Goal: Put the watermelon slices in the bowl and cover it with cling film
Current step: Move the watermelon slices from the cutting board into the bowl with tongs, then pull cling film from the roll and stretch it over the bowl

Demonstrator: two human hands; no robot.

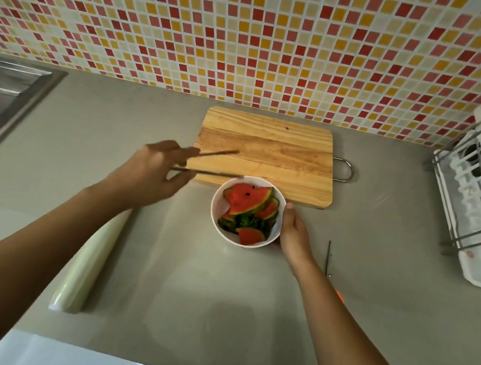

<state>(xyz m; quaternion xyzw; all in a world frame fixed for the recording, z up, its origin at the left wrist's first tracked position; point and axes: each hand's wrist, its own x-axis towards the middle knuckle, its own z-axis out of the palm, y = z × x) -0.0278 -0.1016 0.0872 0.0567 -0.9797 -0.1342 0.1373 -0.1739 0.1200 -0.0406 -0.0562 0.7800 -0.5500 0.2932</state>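
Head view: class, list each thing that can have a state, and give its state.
bowl: upright, uncovered, holding slices.
watermelon slices: in the bowl.
cutting board: bare, juice-stained.
chopsticks: tips apart, holding nothing.
left hand: grips the chopsticks.
right hand: holds the bowl's side.
cling film roll: lying on the counter.

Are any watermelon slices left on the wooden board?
No, it is empty: the board shows bare wood with faint red stains, and the slices sit in the bowl.
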